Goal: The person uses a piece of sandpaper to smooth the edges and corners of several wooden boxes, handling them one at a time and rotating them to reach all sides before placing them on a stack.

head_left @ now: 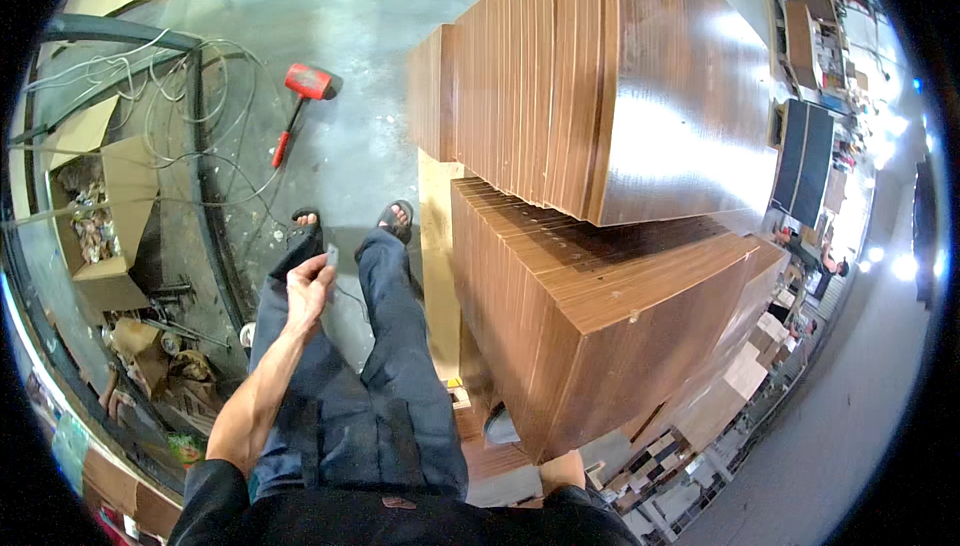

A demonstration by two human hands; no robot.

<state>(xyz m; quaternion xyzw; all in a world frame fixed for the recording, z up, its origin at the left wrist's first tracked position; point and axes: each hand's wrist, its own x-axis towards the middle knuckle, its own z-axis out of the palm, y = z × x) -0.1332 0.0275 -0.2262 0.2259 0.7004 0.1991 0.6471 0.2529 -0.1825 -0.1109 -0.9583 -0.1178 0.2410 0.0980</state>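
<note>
Two panel stacks (560,291): brown wood-grain boards, packed face to face, fill the workspace to the worker's right; the farther stack (530,86) turns a glossy broad face to the light, and a dark wedge-shaped gap parts it from the nearer stack (640,356).
Left hand (308,291): thumb and fingers close in a narrow pinch on a small flat grey piece (332,255), held above the worker's legs and apart from both stacks; its exact kind is too small to tell.
Right forearm (563,471): just a short length shows at the nearer stack's lower edge; the hand lies hidden behind the boards, so whether it grips or spreads cannot be told.
Dark trousers (350,406): worn with black open-toed sandals (397,221), feet apart on the grey floor (365,66).
Red mallet (307,81): lies on the floor ahead of the left foot, its black-and-red handle angled back toward the worker.
Metal frame (203,186): dark bars stand at left, looped with pale cable (240,46), near an open cardboard carton (130,186) of crumpled scraps (90,211).
</note>
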